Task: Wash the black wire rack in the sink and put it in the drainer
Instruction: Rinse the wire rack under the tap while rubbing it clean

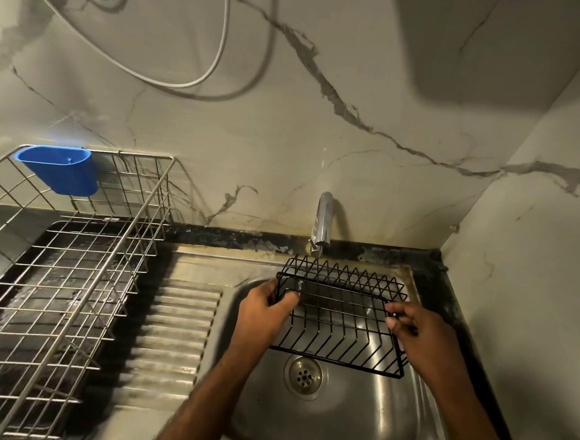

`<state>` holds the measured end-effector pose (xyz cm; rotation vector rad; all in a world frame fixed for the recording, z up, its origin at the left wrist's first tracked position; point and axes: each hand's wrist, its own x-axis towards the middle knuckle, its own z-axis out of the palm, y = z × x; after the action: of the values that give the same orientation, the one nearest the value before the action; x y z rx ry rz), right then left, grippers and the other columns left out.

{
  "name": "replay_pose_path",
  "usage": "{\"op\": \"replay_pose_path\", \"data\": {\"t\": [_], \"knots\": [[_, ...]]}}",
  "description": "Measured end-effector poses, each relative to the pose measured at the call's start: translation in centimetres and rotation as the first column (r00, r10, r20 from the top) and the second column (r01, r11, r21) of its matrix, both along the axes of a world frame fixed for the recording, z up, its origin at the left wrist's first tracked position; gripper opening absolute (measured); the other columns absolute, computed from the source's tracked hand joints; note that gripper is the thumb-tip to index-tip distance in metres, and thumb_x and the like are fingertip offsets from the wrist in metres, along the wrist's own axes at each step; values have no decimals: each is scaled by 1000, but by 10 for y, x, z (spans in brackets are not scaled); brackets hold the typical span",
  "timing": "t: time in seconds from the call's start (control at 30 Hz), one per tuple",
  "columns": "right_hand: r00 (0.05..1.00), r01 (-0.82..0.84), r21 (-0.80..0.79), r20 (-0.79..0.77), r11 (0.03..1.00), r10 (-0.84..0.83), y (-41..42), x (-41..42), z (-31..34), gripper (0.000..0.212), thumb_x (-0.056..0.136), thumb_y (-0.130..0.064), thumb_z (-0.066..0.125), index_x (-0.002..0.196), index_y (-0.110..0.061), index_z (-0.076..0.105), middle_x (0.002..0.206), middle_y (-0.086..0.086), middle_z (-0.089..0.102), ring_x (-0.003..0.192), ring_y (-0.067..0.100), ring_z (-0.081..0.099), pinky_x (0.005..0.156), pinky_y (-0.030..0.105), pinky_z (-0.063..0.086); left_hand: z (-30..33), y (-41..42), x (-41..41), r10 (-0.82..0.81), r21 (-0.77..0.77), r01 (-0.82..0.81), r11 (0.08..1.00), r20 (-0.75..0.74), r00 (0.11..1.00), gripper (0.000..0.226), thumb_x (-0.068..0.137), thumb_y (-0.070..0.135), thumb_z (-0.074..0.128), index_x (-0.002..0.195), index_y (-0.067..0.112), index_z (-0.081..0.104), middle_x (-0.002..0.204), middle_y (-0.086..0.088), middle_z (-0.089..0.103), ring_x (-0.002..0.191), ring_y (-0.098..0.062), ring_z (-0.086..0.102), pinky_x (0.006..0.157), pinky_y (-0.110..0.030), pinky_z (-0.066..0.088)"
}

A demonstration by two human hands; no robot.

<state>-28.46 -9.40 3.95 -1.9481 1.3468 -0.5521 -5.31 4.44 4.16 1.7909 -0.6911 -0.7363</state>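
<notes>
The black wire rack [342,314] hangs over the steel sink [319,424], just below the chrome tap [322,224]. My left hand [263,316] grips the rack's left end, fingers curled round the wires. On the other side, my right hand [418,335] pinches its right edge. No water is seen running from the tap. The steel wire drainer [55,272] stands on the counter to the left of the sink, with nothing in its main basket.
A blue plastic cup [60,169] hangs on the drainer's back rim. The ribbed draining board [174,328] lies between drainer and sink bowl. The drain [303,377] shows in the bowl. Marble walls close in behind and on the right; cables hang above.
</notes>
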Motion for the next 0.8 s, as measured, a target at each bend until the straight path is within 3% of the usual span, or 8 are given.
{"op": "replay_pose_path", "data": {"t": [0.1,0.3,0.4,0.47,0.57,0.8], "knots": [[1000,-10,4,1,1000,10,1,4,1,23,90,-21,70,113,-28,70,90,-14,66,82,-5,59,69,14,44,2,2,2,8,-11,-8,1000,4,1000,13,91,30,65,89,18,71,77,-5,72,64,-5,60,57,-15,49],[1000,-20,-1,8,1000,20,2,7,1,24,89,-20,71,112,-26,71,90,-13,68,84,-2,61,70,16,45,4,4,6,6,-25,-5,1000,29,1000,23,88,34,64,89,11,71,80,-13,71,66,-11,59,61,-28,52],[1000,-25,-3,15,1000,25,2,8,2,24,89,-19,71,112,-26,71,94,-10,70,85,-2,62,73,16,45,6,4,6,16,-28,-14,1000,73,997,22,90,28,65,85,7,67,63,-5,59,58,-7,51,51,-16,42],[999,-32,4,17,999,32,2,8,1,25,89,-19,71,113,-27,71,100,-8,72,87,-1,62,76,18,47,8,4,6,21,-36,-18,999,87,996,21,90,27,66,82,8,66,60,6,54,56,-6,48,50,-14,40],[999,-37,23,25,999,36,2,8,1,25,89,-19,71,113,-27,71,98,-8,72,84,-5,60,71,14,45,13,3,6,23,-64,-18,998,79,997,15,90,24,68,80,13,68,60,8,57,56,-3,50,51,-14,41],[998,-51,37,33,998,50,4,11,2,26,90,-19,70,115,-26,70,91,-11,68,83,-6,59,70,12,43,14,5,10,21,-32,-20,999,51,998,34,80,44,64,85,11,68,63,-2,59,60,-9,52,59,-33,46]]}}
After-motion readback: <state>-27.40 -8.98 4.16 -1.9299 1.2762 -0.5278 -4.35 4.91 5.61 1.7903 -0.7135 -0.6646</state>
